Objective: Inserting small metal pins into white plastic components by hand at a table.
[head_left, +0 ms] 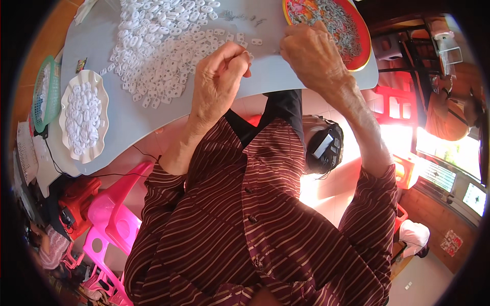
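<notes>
My left hand (220, 76) is closed above the near edge of the grey table, pinching a small white plastic piece (250, 55) between thumb and fingers. My right hand (314, 58) has its fingers curled together beside the round red-and-yellow tray (365, 45), overlapping its left rim. Whatever those fingers hold is hidden. Many small grey metal pieces (339, 25) fill the tray. Flat white plastic pieces with holes (168, 69) lie heaped left of my left hand. Rounder white plastic pieces (145, 25) are piled behind them.
A wavy-edged cream dish (104, 109) of white pieces sits at the table's left end, near a green mesh basket (51, 94). Loose metal bits (240, 18) lie at the back. Pink plastic chairs (115, 217) stand lower left; a red stool (395, 102) is at right.
</notes>
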{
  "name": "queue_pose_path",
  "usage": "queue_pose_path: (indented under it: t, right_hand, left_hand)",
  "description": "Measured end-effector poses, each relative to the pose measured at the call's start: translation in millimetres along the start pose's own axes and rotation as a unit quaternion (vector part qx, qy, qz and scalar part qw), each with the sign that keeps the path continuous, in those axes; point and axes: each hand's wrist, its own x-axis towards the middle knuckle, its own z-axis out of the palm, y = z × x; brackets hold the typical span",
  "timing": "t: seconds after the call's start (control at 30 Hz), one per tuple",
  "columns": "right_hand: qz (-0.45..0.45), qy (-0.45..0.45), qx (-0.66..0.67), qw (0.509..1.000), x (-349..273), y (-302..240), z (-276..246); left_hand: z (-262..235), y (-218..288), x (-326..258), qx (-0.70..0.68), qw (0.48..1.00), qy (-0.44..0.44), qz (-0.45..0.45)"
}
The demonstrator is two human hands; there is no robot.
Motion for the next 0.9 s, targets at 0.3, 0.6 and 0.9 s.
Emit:
queue_pose_path:
  t: [0.3, 0.6, 0.9]
  right_hand:
    - [0.025, 0.028, 0.012, 0.999, 9.4, -1.3, 10.1]
    - [0.191, 0.044, 0.686, 0.701, -4.9, -27.1, 14.5]
    - [0.147, 0.158, 0.82, 0.53, -16.0, -35.1, 41.0]
  left_hand:
    - [-1.1, 3.3, -0.3, -0.001, 1.0, -0.003, -0.01]
    - [-0.3, 1.8, -2.4, -0.033, 0.999, -0.029, -0.008]
    - [5.1, -0.7, -1.4, 0.037, 0.999, -0.038, 0.007]
